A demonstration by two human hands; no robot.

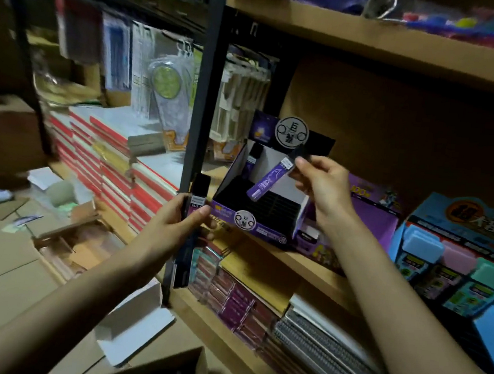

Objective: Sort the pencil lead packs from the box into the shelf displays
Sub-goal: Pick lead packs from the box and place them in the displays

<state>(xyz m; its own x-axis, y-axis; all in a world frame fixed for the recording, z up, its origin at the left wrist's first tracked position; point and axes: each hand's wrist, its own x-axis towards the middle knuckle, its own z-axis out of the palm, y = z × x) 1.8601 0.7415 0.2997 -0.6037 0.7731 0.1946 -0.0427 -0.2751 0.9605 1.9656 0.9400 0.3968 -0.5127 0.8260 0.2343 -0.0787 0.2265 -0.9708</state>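
A purple display box stands on the wooden shelf, its black slotted insert showing and one lead pack upright at its back left. Above its opening my right hand pinches a purple pencil lead pack by its black top end, the pack tilted down to the left. At the box's left front corner my left hand grips a black lead pack held upright. A brown cardboard box with more packs inside sits at the bottom edge, mostly cut off.
A black shelf post stands just left of the display box. Blue eraser displays sit to the right. Stacked notebooks lie to the left, packs and spiral pads fill the shelf below, and an open white carton lies on the floor.
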